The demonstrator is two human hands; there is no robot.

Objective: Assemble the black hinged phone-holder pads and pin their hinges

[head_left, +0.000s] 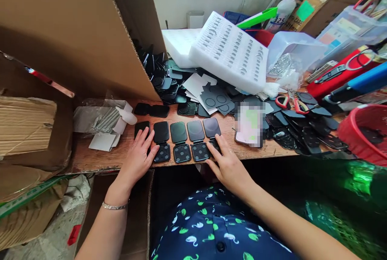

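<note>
Right, on the brown wooden tabletop [86, 159]: the heap of loose black plastic pieces [306, 133] lies outside the row, so I'd call that remaining stock. Row of five black square hinged plastic cases [178, 132] sits along the near edge, lids folded back — laying-out looks done for these. Right hand [231, 165] and left hand [139, 153] rest at the row's ends, fingers spread, apparently gripping nothing. Dark grey round spots [200, 151] show in the middle three bases.

Hidden: both end bases, mostly under fingers. Flat rectangular object [250, 125] right of the row is pixelated — can't tell its content.
</note>
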